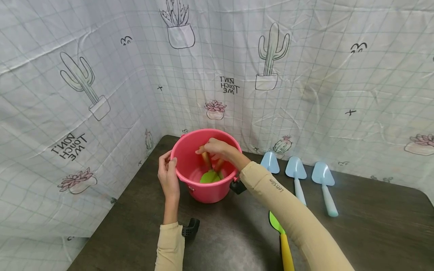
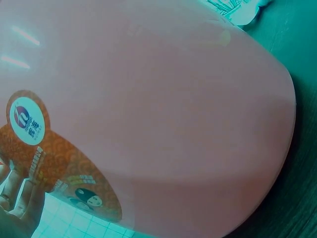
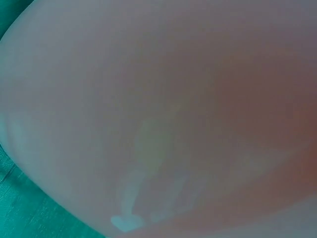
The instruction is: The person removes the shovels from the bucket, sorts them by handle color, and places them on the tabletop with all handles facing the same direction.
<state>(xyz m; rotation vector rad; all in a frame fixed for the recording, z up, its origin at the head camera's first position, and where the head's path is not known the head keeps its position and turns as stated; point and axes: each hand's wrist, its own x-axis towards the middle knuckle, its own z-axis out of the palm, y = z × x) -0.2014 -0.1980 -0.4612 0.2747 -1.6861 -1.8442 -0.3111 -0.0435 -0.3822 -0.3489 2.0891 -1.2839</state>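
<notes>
A pink bucket (image 1: 209,194) stands upright on the dark table. My left hand (image 1: 168,177) grips its left rim, thumb at the rim; in the left wrist view the fingers (image 2: 22,203) lie against the labelled outer wall. Reaching in over the right rim, my right hand (image 1: 218,147) pinches the upper end of an orange-yellow handle. This belongs to a toy shovel (image 1: 206,160) inside the bucket. Beside it leans a second orange handle (image 1: 219,165). Green blades (image 1: 210,177) overlap at the bottom. The bucket's wall fills the right wrist view, which hides the right fingers.
Three light-blue toy shovels (image 1: 296,167) lie in a row right of the bucket, the left one partly behind the right sleeve. Nearer, a green toy shovel with a yellow handle (image 1: 286,252) lies by the right forearm. A patterned curtain (image 1: 305,113) hangs behind the table.
</notes>
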